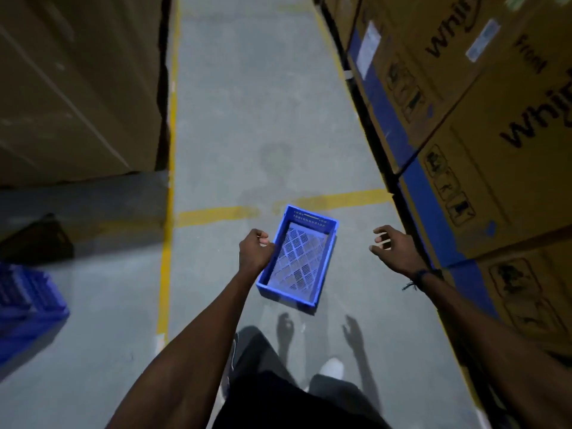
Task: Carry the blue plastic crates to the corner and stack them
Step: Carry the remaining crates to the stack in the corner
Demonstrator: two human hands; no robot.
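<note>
At the far left edge, a second blue crate (29,305) is seen on the floor (247,103), partly cut off by the frame, with a dark object (37,239) just behind it and tall cardboard boxes (77,88) above. A yellow floor line (165,243) is crossed by another just ahead of the person.

Near the middle, the left hand (255,250) is held over the left long rim of the blue crate (298,258), fingers curled; whether the rim is actually gripped or only approached cannot be told, since the hand's shadow on the floor suggests it is raised above the crate. The crate is set upright on the floor in the aisle, empty, slightly skewed to the aisle.

To the right, the right hand (394,247) is held apart from the crate, fingers spread and loosely bent, nothing in it. Stacked printed cartons (464,119) stand close along that side.

Several risks are judged from here. If the crate is lifted by one rim only, it may be tipped and dropped. The right hand could be knocked against the cartons, given the narrow gap. With the view pointed down and the light dim, the crate could be stumbled over by the feet (332,366) just behind it, and the other crate or dark object could be struck when the load is carried.
</note>
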